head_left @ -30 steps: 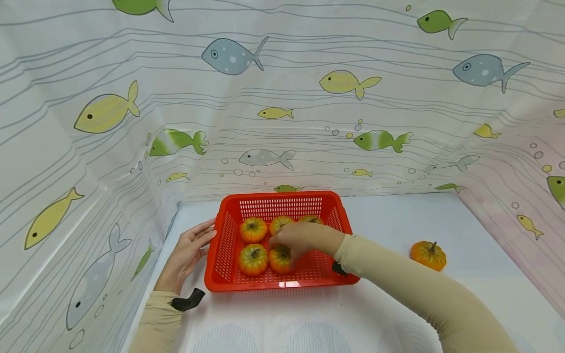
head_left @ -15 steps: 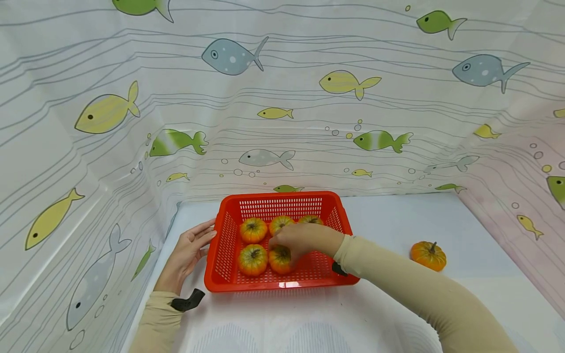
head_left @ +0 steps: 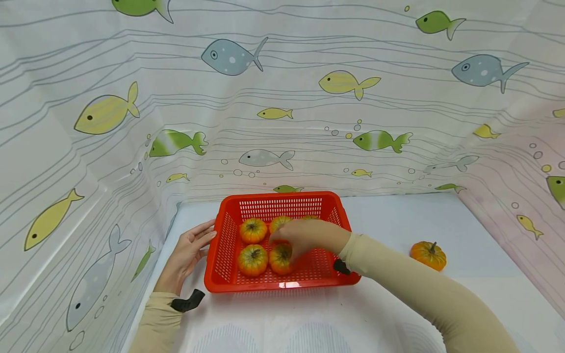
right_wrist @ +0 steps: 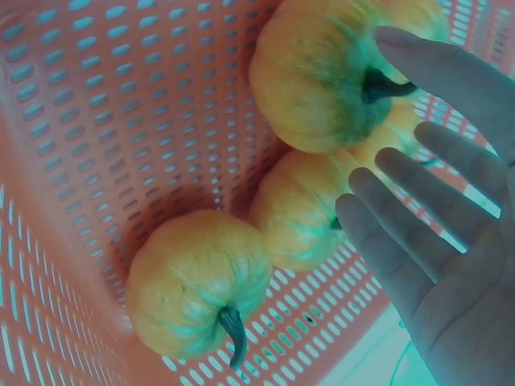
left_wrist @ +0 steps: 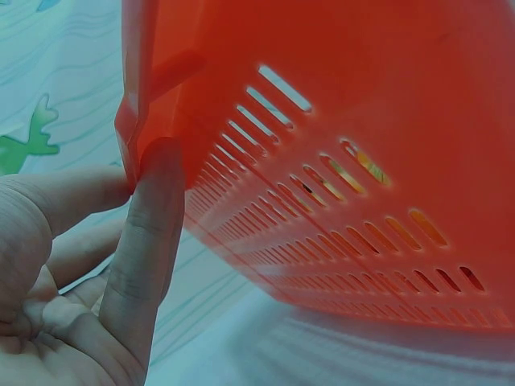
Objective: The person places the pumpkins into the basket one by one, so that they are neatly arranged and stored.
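A red plastic basket with slotted walls holds several small orange-and-green pumpkins. On its left side, my left hand holds the rim; the left wrist view shows the thumb and a finger pinching the lip. Inside the basket, my right hand is over the front-middle pumpkin. The right wrist view shows that hand's fingers spread and apart, with the thumb overlapping the largest pumpkin near its stem. Behind the hand, the back-right pumpkin is mostly covered.
One more pumpkin lies on the white table, right of the basket and beyond my right forearm. A fish-patterned curtain rises behind the basket and along both sides.
My right hand has loosened from the front-middle pumpkin and lifted slightly to the right, leaving more of it visible. My left hand and the basket have stayed put.
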`<state>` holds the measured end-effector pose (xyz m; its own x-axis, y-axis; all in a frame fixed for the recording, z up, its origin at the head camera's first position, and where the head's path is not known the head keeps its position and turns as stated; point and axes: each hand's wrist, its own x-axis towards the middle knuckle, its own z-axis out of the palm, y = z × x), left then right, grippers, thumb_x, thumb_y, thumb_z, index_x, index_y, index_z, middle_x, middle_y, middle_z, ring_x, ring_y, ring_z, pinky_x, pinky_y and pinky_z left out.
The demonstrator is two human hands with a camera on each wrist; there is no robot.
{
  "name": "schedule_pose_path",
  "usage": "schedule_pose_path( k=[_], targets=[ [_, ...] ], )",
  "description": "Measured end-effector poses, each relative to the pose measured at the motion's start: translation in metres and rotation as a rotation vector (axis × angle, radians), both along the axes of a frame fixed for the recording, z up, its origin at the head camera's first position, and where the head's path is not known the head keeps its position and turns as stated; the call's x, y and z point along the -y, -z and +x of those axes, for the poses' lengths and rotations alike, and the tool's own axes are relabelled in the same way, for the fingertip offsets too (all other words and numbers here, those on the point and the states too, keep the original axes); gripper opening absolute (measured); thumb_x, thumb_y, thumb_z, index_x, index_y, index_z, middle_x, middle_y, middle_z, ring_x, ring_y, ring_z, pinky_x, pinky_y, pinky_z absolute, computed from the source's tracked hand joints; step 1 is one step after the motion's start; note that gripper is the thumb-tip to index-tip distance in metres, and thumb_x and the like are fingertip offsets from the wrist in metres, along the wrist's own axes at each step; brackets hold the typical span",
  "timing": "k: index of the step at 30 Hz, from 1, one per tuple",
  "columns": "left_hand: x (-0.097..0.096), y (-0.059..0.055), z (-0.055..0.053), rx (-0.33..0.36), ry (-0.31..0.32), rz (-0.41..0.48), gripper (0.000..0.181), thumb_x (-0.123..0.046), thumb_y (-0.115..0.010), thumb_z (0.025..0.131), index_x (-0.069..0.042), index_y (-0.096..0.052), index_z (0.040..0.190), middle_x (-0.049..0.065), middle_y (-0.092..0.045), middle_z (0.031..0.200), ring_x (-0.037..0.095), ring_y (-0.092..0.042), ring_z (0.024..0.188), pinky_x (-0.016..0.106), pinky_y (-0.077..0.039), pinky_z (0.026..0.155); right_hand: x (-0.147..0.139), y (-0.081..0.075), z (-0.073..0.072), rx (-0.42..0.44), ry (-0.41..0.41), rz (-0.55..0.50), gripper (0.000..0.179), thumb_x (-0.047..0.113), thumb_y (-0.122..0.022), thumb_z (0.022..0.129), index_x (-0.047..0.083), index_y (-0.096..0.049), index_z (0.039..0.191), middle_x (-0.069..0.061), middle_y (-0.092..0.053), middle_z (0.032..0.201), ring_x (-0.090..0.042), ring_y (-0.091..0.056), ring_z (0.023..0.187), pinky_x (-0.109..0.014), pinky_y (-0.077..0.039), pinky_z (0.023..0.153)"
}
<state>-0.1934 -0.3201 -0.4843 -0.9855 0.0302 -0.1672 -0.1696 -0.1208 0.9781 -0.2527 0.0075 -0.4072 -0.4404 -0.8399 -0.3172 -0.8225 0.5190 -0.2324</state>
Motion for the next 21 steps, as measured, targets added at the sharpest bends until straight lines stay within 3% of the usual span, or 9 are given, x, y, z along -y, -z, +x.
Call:
schedule_pose_path(
  k=[9, 15, 21],
  targets=[
    [0.001, 0.001, 0.001, -0.017, 0.011, 0.006, 0.064, -0.016, -0.064, 0.103, 0.001, -0.035, 0.158, -0.010, -0.071, 0.111, 0.005, -0.073, 0.094, 0.023, -0.063, 0.074, -0.014, -0.018, -0.002, 0.036, 0.084, -0.073, 0.071, 0.033, -0.088, 0.082, 0.017, -0.060, 0.145, 0.001, -0.063, 0.146, -0.018, -0.057, 0.137, -0.037, -0.050, 0.114],
    [0.000, 0.000, 0.001, -0.004, -0.001, -0.018, 0.065, -0.018, -0.066, 0.102, 0.000, -0.037, 0.158, -0.011, -0.071, 0.111, 0.006, -0.073, 0.094, 0.023, -0.063, 0.074, -0.031, -0.030, -0.007, 0.019, 0.091, -0.140, 0.070, 0.031, -0.088, 0.084, 0.014, -0.060, 0.145, -0.002, -0.063, 0.146, -0.020, -0.056, 0.139, -0.040, -0.048, 0.115],
    [0.000, -0.001, 0.001, 0.008, -0.008, -0.021, 0.065, -0.019, -0.066, 0.102, -0.001, -0.038, 0.158, -0.011, -0.072, 0.111, 0.005, -0.073, 0.093, 0.023, -0.062, 0.072, -0.055, -0.039, -0.009, 0.004, 0.161, -0.172, 0.069, 0.033, -0.088, 0.083, 0.018, -0.060, 0.145, -0.001, -0.062, 0.147, -0.022, -0.053, 0.141, -0.044, -0.047, 0.116]
  ],
)
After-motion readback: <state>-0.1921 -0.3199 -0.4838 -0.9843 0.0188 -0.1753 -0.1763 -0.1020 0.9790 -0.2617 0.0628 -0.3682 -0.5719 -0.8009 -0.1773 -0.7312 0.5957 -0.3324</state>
